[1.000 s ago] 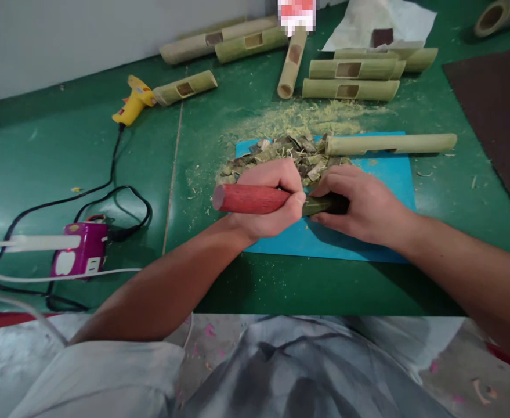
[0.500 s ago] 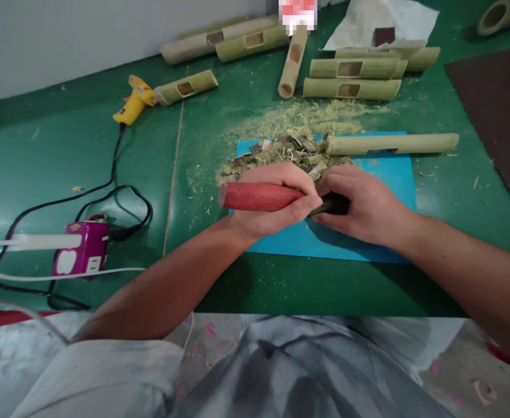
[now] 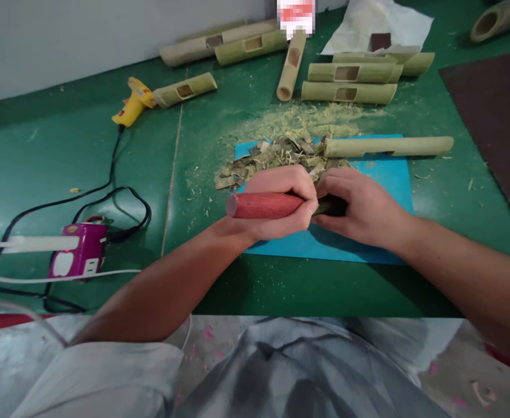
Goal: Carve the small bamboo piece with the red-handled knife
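Note:
My left hand point(image 3: 281, 186) is wrapped round a tool with a thick red wooden handle point(image 3: 266, 206); the tool's working end is hidden behind my fingers. Close against it, my right hand point(image 3: 363, 200) pinches a small dark green piece point(image 3: 332, 206), which looks like bamboo and is mostly covered by both hands. Under the hands lies a blue mat point(image 3: 350, 248). Just beyond my left hand spreads a heap of bamboo chips point(image 3: 276, 154). A pale bamboo tube point(image 3: 411, 146) lies across the mat's far edge, its end touching the chips.
Several bamboo tubes with cut windows point(image 3: 350, 92) lie at the back near a white paper point(image 3: 376, 26). A yellow hot glue gun point(image 3: 133, 104) is on the left, its cord running to a purple power adapter point(image 3: 83, 249). At right lies a dark brown sheet point(image 3: 494, 116).
My left hand and the red handle have shifted slightly down, the handle's butt also a little right and tilted more toward me. My right hand keeps its hold on the dark green piece.

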`<state>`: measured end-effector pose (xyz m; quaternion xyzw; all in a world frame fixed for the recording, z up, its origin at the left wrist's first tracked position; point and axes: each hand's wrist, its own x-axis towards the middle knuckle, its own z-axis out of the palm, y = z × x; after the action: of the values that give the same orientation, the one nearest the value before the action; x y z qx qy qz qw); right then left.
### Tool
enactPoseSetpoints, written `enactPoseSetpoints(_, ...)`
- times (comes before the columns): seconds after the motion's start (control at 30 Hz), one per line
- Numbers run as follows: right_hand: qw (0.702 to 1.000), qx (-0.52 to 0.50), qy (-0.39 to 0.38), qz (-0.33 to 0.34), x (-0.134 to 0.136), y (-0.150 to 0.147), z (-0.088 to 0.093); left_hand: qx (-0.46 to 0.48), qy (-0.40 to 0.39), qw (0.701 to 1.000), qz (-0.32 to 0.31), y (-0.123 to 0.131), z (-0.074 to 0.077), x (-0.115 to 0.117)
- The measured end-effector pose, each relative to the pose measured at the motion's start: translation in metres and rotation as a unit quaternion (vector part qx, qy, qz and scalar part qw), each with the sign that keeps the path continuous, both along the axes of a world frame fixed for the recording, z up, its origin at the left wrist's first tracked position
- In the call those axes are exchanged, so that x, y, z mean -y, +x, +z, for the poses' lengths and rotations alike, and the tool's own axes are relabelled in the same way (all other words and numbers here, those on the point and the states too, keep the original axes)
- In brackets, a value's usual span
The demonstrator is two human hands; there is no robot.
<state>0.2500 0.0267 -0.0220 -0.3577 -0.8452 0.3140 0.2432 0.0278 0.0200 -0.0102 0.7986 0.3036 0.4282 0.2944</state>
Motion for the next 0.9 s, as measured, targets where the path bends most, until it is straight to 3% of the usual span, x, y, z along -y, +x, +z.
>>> enactPoseSetpoints(0.37, 1.0, 0.001, 0.005, -0.001, -0.0007, 0.0019, -0.0022, 0.062, 0.069, 0.995, 0.021, -0.005, -0.0073, 0.0006)
enactPoseSetpoints(0.53, 1.0, 0.0, 0.009, 0.003, -0.0007, 0.0018, -0.0037, 0.133, 0.015, 0.99, 0.048, -0.0018, -0.0098, 0.0001)
enactPoseSetpoints(0.73, 1.0, 0.006, 0.017, 0.003, -0.0003, 0.0013, -0.005, 0.066, -0.063, 0.995, -0.041, -0.0056, -0.0015, -0.0054)
enactPoseSetpoints(0.9, 1.0, 0.006, 0.024, 0.005, -0.0001, 0.0011, -0.0061, 0.064, -0.056, 0.995, -0.05, -0.0068, -0.0027, -0.0065)
